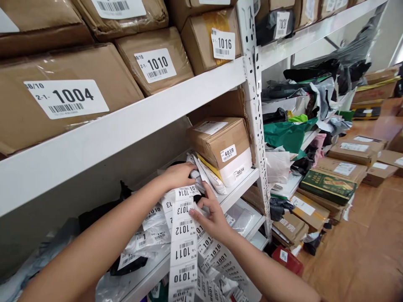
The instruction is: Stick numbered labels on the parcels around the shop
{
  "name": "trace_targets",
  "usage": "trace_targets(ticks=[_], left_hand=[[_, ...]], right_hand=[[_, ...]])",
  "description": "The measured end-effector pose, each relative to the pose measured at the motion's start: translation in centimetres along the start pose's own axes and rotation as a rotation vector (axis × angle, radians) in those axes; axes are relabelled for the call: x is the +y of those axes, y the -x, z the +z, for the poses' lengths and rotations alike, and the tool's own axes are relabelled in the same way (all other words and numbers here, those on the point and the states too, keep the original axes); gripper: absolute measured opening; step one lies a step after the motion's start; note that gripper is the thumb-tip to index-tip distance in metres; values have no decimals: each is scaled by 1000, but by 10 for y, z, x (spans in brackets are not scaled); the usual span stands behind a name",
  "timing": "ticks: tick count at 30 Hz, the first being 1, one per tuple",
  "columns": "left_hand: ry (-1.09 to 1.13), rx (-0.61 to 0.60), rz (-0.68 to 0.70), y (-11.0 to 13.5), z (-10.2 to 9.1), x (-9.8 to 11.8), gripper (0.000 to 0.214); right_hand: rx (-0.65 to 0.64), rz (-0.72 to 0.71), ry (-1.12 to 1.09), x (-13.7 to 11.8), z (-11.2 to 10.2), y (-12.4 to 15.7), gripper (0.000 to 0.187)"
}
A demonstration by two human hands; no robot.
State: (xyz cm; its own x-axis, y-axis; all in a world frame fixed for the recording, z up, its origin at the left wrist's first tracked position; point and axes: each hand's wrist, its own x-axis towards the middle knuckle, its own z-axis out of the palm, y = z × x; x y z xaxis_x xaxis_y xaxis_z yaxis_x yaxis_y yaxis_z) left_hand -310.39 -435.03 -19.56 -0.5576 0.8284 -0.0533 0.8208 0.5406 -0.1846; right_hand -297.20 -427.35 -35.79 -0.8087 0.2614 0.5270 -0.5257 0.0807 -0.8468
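My left hand (pixel 180 174) reaches onto the middle shelf, its fingers curled over the edge of a pale plastic mailing bag (pixel 199 179); the fingertips are partly hidden. A long strip of number labels (pixel 183 241), printed 1010 to 1014, hangs down below that wrist. My right hand (pixel 213 213) is closed on the strip, its thumb at the label 1013 and its index finger near the white mailers (pixel 212 178). More label strips (pixel 217 256) dangle beneath my right forearm. Beside the hands, a cardboard box labelled 4039 (pixel 223 144) rests on a white parcel labelled 4038 (pixel 237 167).
Boxes labelled 1004 (pixel 67 98), 1010 (pixel 154 65) and 1016 (pixel 220 44) line the upper shelf. A white perforated post (pixel 253 84) stands right of the hands. Bagged parcels (pixel 151 235) lie at left; more boxes (pixel 355 151) stand along the floor.
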Motion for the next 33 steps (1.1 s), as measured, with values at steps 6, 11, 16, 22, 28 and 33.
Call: trace_targets(ticks=[6, 11, 16, 22, 28, 33], left_hand=[[-65, 100, -38, 2, 2, 3, 36], [42, 149, 62, 15, -13, -3, 23], [296, -36, 269, 30, -18, -9, 19], [210, 28, 267, 40, -4, -11, 19], [393, -30, 239, 36, -1, -12, 22], [488, -59, 110, 31, 3, -9, 24]], right_hand=[[52, 11, -89, 4, -1, -4, 26], [133, 18, -153, -1, -4, -5, 23], [237, 33, -237, 1, -10, -10, 22], [235, 152, -445, -6, -12, -15, 21], [187, 312, -595, -7, 2, -14, 22], [207, 426, -743, -10, 7, -21, 22]])
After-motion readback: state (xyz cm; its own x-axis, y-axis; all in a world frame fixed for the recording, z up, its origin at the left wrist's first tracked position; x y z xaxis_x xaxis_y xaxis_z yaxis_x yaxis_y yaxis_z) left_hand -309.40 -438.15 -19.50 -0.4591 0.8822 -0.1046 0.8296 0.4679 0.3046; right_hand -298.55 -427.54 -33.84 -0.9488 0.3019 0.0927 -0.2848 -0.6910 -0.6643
